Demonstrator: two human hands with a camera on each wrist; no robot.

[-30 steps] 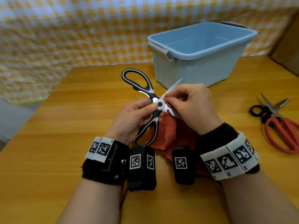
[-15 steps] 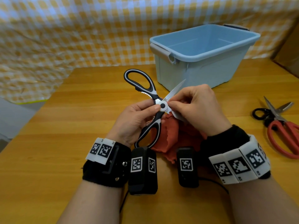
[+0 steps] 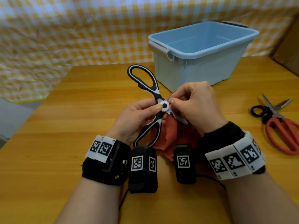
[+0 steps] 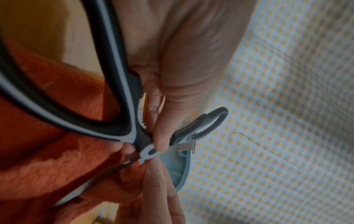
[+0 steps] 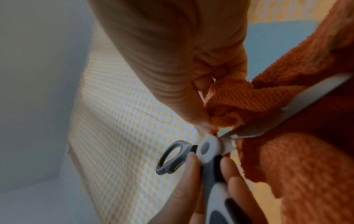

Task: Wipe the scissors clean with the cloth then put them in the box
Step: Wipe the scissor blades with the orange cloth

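Black-and-white scissors [image 3: 164, 105] are held open in an X above the wooden table. My left hand [image 3: 157, 109] pinches them at the white pivot, thumb on top. My right hand [image 3: 171, 100] pinches a fold of the orange cloth [image 3: 176, 135] against the blade just beyond the pivot. In the right wrist view the cloth [image 5: 226, 103] wraps the blade beside the pivot [image 5: 207, 147]. The left wrist view shows the near handle loop [image 4: 114, 118] over the cloth [image 4: 57, 151]. The light blue box [image 3: 202, 50] stands open behind the hands; nothing shows inside it.
A red-handled pair of scissors [image 3: 281, 130] and a black-handled pair [image 3: 260, 110] lie on the table [image 3: 64, 126] at the right. A yellow checked sheet [image 3: 64, 38] hangs behind. A brown cardboard box [image 3: 289, 46] stands at the far right edge.
My right hand with the cloth has shifted over the far blade, whose tip stuck out past the fingers before and is now mostly covered. My left hand keeps its hold at the pivot.
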